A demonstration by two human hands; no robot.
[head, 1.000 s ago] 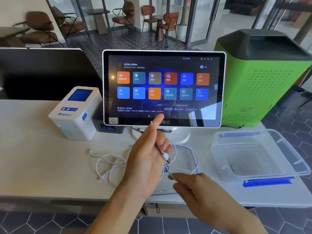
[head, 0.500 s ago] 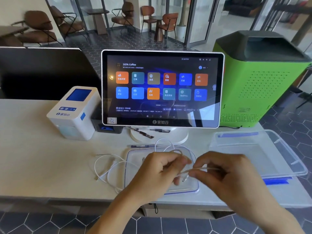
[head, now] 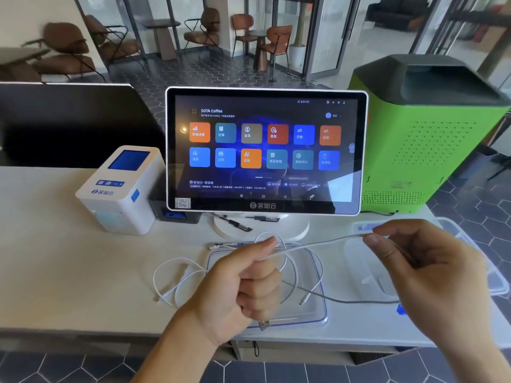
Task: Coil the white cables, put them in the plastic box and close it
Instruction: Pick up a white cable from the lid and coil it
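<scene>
Cable (head: 318,244), white, stretches across the frame's centre, pinched by left hand (head: 243,288) and right hand (head: 431,269) above the clear lid (head: 318,319), with the plastic box (head: 492,283) at right, touchscreen (head: 265,150) and printer (head: 121,189) behind.

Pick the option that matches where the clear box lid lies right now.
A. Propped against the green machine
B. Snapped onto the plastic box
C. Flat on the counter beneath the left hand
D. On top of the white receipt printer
C: the clear lid lies flat on the counter, below the left hand that grips the white cable, while the plastic box sits open beside it.
</scene>
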